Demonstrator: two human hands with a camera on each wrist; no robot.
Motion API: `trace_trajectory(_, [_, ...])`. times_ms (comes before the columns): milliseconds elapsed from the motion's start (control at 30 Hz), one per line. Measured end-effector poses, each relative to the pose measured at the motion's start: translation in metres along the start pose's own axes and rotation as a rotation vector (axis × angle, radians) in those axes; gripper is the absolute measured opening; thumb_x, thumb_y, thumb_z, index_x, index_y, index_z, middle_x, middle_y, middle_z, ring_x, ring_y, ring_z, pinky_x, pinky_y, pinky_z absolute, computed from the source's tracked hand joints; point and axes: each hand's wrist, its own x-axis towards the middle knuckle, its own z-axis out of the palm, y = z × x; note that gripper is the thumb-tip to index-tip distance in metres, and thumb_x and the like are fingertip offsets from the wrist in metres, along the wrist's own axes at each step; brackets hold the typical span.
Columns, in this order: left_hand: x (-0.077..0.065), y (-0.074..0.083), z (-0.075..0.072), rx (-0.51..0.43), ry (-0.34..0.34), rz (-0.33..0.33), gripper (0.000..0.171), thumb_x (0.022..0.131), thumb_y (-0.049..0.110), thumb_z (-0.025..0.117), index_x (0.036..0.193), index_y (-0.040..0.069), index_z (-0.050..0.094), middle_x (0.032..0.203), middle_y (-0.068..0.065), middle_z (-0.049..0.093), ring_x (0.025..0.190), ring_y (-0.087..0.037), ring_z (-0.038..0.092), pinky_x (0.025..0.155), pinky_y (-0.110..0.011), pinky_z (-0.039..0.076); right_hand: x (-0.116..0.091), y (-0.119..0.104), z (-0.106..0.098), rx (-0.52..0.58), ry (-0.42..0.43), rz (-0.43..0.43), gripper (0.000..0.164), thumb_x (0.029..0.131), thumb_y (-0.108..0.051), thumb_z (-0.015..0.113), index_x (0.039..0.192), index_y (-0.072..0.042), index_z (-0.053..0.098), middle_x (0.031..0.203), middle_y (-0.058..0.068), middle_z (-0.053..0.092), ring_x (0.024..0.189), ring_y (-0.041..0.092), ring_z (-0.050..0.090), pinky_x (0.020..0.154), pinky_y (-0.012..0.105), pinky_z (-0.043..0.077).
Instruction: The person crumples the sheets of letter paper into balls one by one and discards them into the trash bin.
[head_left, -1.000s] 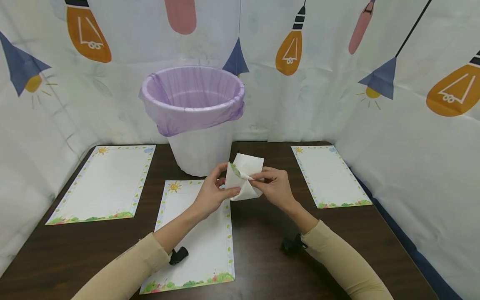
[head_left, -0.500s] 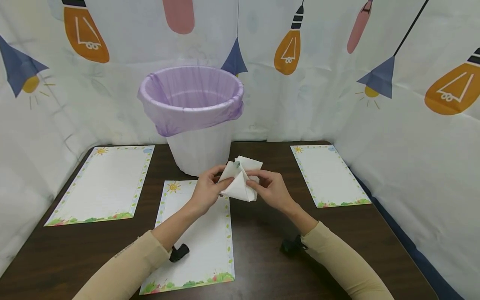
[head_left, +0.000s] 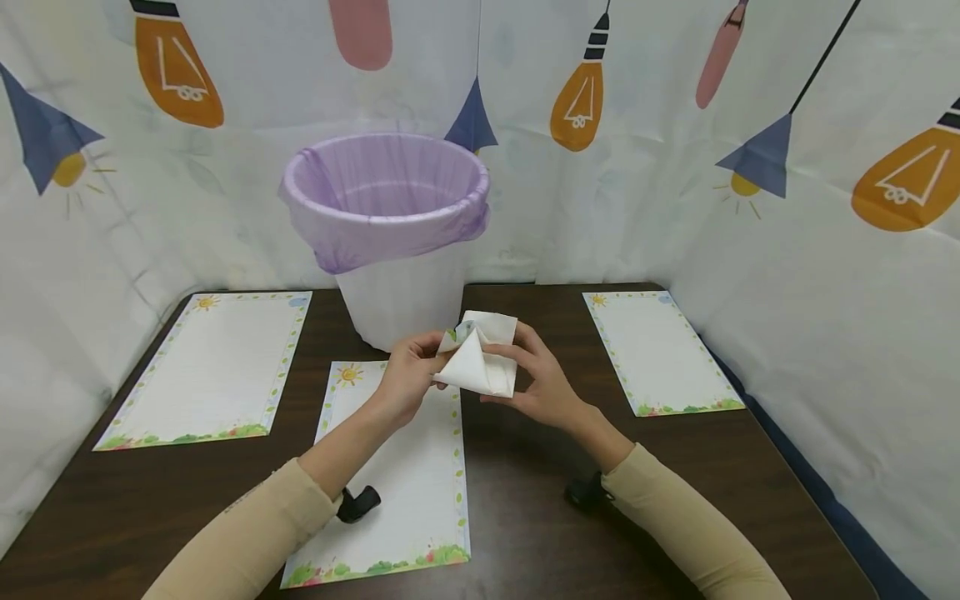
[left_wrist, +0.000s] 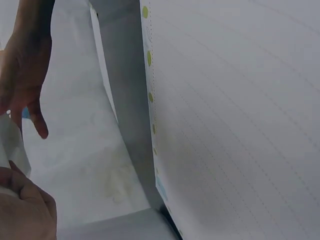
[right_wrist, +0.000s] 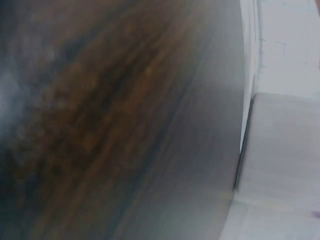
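A small sheet of folded white paper [head_left: 474, 367], with a bit of green and blue print showing near its top left, is held up between both hands over the table. My left hand [head_left: 403, 379] grips its left side. On the right edge is my right hand [head_left: 546, 382], one finger laid across the front flap and others at or behind the edge; its thumb stretches out below. In the left wrist view the right hand [left_wrist: 27, 75] has its fingers spread beside the paper, and the left hand [left_wrist: 27, 210] is curled at the paper. The right wrist view shows neither hand.
Under my left forearm lies a white sheet [head_left: 397, 483] with a printed border. Similar bordered sheets lie at the left [head_left: 210, 367] and right [head_left: 660, 354]. Behind my hands a white bin [head_left: 401, 292] with a purple liner [head_left: 390, 242] stands on the dark table [head_left: 540, 517].
The paper has shifted slightly left and turned, with a pointed flap now facing front. My right hand has gone from pinching its middle to spread fingers at the right edge.
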Motion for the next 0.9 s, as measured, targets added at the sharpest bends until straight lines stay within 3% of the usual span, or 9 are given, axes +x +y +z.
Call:
trace_trajectory(167, [-0.0014, -0.0007, 0.0022, 0.017, -0.028, -0.004, 0.017, 0.097, -0.004, 0.064, 0.111, -0.009, 0.069, 0.094, -0.006, 0.068, 0.073, -0.018, 0.062, 0.058, -0.026, 0.052, 0.0008, 0.0014, -0.0006, -0.034, -0.001, -0.054, 0.086, 0.067, -0.005, 0.097, 0.143, -0.012, 0.058, 0.154, 0.025, 0.036, 0.135, 0.038, 0.045, 0.097, 0.046, 0.05])
trace_trajectory(233, [-0.0017, -0.0009, 0.002, 0.025, -0.035, 0.0, 0.018, 0.097, -0.003, 0.064, 0.112, -0.009, 0.07, 0.095, -0.006, 0.068, 0.075, -0.018, 0.063, 0.061, -0.027, 0.054, 0.0005, 0.0015, -0.0015, -0.075, -0.023, -0.071, 0.081, 0.07, -0.009, 0.096, 0.143, -0.017, 0.061, 0.152, 0.024, 0.039, 0.131, 0.038, 0.047, 0.095, 0.048, 0.052])
trace_trajectory(300, [-0.0019, -0.0013, 0.0007, 0.034, -0.054, 0.003, 0.02, 0.098, -0.002, 0.063, 0.115, -0.01, 0.069, 0.097, -0.008, 0.069, 0.077, -0.019, 0.065, 0.063, -0.027, 0.055, -0.0004, 0.0018, -0.0024, -0.119, -0.034, -0.078, 0.068, 0.078, -0.023, 0.093, 0.14, -0.019, 0.064, 0.147, 0.023, 0.042, 0.126, 0.036, 0.048, 0.093, 0.049, 0.052])
trace_trajectory(467, [-0.0022, -0.0006, -0.0014, 0.013, -0.12, -0.01, 0.029, 0.101, -0.003, 0.056, 0.128, -0.014, 0.062, 0.117, -0.018, 0.068, 0.086, -0.019, 0.07, 0.074, -0.031, 0.059, -0.0006, 0.0037, -0.0038, -0.126, -0.002, -0.091, 0.049, 0.082, -0.028, 0.089, 0.126, -0.014, 0.073, 0.137, 0.021, 0.05, 0.117, 0.035, 0.055, 0.086, 0.047, 0.055])
trace_trajectory(533, [-0.0021, 0.0001, -0.0014, -0.02, -0.158, -0.018, 0.034, 0.102, -0.004, 0.05, 0.133, -0.016, 0.058, 0.129, -0.022, 0.062, 0.091, -0.019, 0.07, 0.079, -0.034, 0.06, 0.0004, 0.0051, -0.0045, -0.1, 0.022, -0.101, 0.046, 0.079, -0.019, 0.091, 0.12, -0.01, 0.075, 0.134, 0.021, 0.053, 0.113, 0.035, 0.057, 0.082, 0.046, 0.056])
trace_trajectory(667, [-0.0027, -0.0007, -0.0034, -0.101, -0.252, -0.011, 0.041, 0.104, 0.002, 0.042, 0.139, -0.018, 0.051, 0.145, -0.022, 0.05, 0.106, -0.021, 0.066, 0.089, -0.04, 0.058, 0.0021, 0.0078, -0.0054, -0.04, 0.065, -0.098, 0.035, 0.083, -0.021, 0.086, 0.112, -0.003, 0.077, 0.128, 0.02, 0.059, 0.108, 0.035, 0.061, 0.078, 0.045, 0.055])
trace_trajectory(800, [-0.0038, -0.0037, -0.0056, -0.109, -0.334, 0.038, 0.042, 0.105, 0.005, 0.048, 0.139, -0.019, 0.05, 0.143, -0.02, 0.052, 0.116, -0.022, 0.061, 0.096, -0.044, 0.054, 0.002, 0.0094, -0.004, -0.013, 0.111, -0.078, 0.031, 0.089, -0.025, 0.079, 0.106, 0.001, 0.078, 0.119, 0.018, 0.064, 0.101, 0.031, 0.063, 0.078, 0.039, 0.056])
trace_trajectory(900, [-0.0039, -0.0069, -0.0059, -0.046, -0.363, 0.088, 0.038, 0.103, 0.001, 0.059, 0.138, -0.013, 0.054, 0.131, -0.017, 0.058, 0.111, -0.025, 0.063, 0.095, -0.042, 0.055, 0.0022, 0.0087, -0.0022, 0.018, 0.153, -0.059, 0.023, 0.088, -0.018, 0.08, 0.1, 0.002, 0.078, 0.107, 0.016, 0.067, 0.089, 0.025, 0.064, 0.075, 0.031, 0.054])
